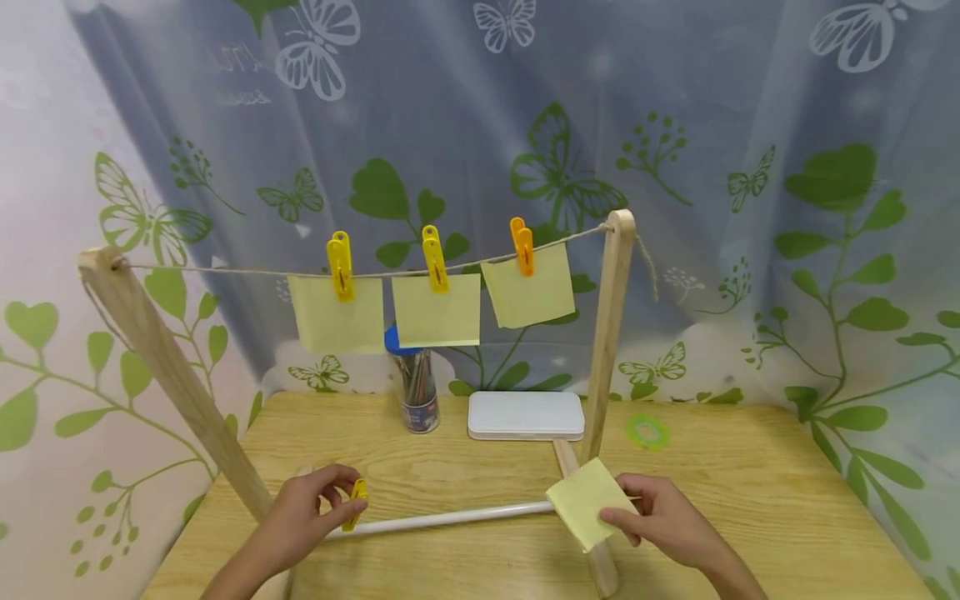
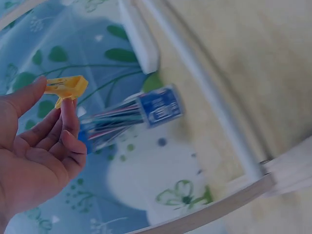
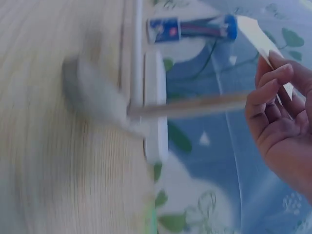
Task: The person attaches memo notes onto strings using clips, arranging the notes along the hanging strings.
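Between thumb and fingers, my left hand (image 1: 303,508) pinches a yellow clothespin (image 1: 356,503), held low at the left above the white rod; the left wrist view shows the clothespin (image 2: 68,88) at the fingertips. My right hand (image 1: 667,517) grips a yellow paper square (image 1: 588,502) by its right edge, thumb on top. Above and beyond both hands a thin string (image 1: 202,269) runs between two wooden posts. From it hang three yellow papers, the left one (image 1: 337,325) and middle one (image 1: 437,315) under yellow clothespins, the right one (image 1: 534,292) tilted under an orange clothespin (image 1: 522,248).
The left post (image 1: 180,375) leans outward; the right post (image 1: 609,333) is nearly upright. A white rod (image 1: 457,518) joins their bases. Behind stand a blue-lidded pencil tub (image 1: 420,392) and a white case (image 1: 525,415). A green round item (image 1: 647,432) lies at right, before a patterned curtain (image 1: 712,250).
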A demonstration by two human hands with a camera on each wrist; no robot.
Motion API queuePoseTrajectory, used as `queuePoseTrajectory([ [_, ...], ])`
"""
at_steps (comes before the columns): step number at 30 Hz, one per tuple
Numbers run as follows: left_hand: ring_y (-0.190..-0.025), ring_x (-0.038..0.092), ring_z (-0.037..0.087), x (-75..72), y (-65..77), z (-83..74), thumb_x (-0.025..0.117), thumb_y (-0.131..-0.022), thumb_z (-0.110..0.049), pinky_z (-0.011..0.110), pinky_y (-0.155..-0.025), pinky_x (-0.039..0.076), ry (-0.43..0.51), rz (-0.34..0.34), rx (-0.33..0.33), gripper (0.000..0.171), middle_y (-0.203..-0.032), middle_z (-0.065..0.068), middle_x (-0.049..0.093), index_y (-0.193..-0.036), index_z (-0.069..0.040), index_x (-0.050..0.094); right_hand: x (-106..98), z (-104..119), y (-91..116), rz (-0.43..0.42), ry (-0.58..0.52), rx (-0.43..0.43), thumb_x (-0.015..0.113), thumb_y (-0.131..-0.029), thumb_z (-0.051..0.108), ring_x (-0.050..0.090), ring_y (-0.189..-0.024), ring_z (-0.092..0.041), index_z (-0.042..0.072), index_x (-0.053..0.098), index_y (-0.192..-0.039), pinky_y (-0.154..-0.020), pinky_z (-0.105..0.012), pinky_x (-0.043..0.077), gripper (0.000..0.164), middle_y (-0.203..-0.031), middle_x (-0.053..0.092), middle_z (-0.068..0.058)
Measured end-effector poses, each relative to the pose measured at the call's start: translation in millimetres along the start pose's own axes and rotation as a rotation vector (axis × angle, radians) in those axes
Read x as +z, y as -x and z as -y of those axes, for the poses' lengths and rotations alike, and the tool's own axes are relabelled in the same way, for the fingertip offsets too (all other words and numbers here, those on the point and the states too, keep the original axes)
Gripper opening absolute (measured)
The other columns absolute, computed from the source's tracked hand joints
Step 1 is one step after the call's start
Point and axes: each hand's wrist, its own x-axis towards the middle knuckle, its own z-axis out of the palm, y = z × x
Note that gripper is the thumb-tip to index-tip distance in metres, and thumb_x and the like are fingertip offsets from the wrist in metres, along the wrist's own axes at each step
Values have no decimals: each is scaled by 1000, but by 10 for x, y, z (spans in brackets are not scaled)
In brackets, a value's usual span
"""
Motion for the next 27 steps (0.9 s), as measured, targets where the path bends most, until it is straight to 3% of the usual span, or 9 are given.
queuePoseTrajectory([
  [3,-67,50,-3,-103,-22,-86,68,-87,-29,20,-58,44,-10,-59,2,33,-90,-1,65,-109,-5,64,170,27,-174,-4,-33,-34,55,-95,6,40,-49,-1,-11,59,-102,-41,-28,33,19,-65,50,8],
  [8,-63,47,-1,-273,-54,-201,70,-86,-24,20,-56,42,-43,-151,23,30,-80,-4,61,-109,-4,65,498,105,-489,-63,-60,-61,59,-93,10,38,-49,1,-7,58,-86,-44,-21,36,19,-60,47,8],
  [13,-63,47,-1,-470,-60,-310,71,-85,-17,20,-54,42,-103,-257,115,24,-77,-4,58,-105,-5,66,784,214,-735,-110,-127,-117,59,-93,11,46,-50,0,-7,62,-90,-44,-22,35,19,-61,54,1],
  [16,-62,48,-2,-610,-46,-413,71,-84,-14,20,-52,41,-136,-332,154,22,-79,-3,60,-104,-6,66,923,296,-864,-135,-156,-186,61,-92,8,52,-53,-1,-9,63,-90,-44,-21,35,17,-61,56,-11],
  [21,-58,50,-1,-848,-10,-578,70,-85,-9,19,-49,38,-138,-400,197,24,-76,-6,60,-109,-5,65,1148,441,-1053,-177,-230,-237,64,-89,7,58,-58,-3,-13,60,-82,-52,-21,44,21,-64,60,-3],
  [23,-59,52,-1,-937,-13,-650,69,-85,-5,17,-49,37,-133,-421,241,25,-75,-10,60,-109,-4,64,1232,498,-1121,-198,-263,-248,65,-89,8,60,-61,-3,-14,61,-83,-59,-22,50,23,-69,60,6],
  [27,-60,51,0,-1091,-48,-808,68,-83,2,18,-50,36,-99,-455,316,26,-76,-14,58,-108,-3,63,1390,614,-1262,-177,-383,-303,64,-89,6,64,-67,-2,-21,59,-93,-65,-25,57,28,-77,61,5],
])
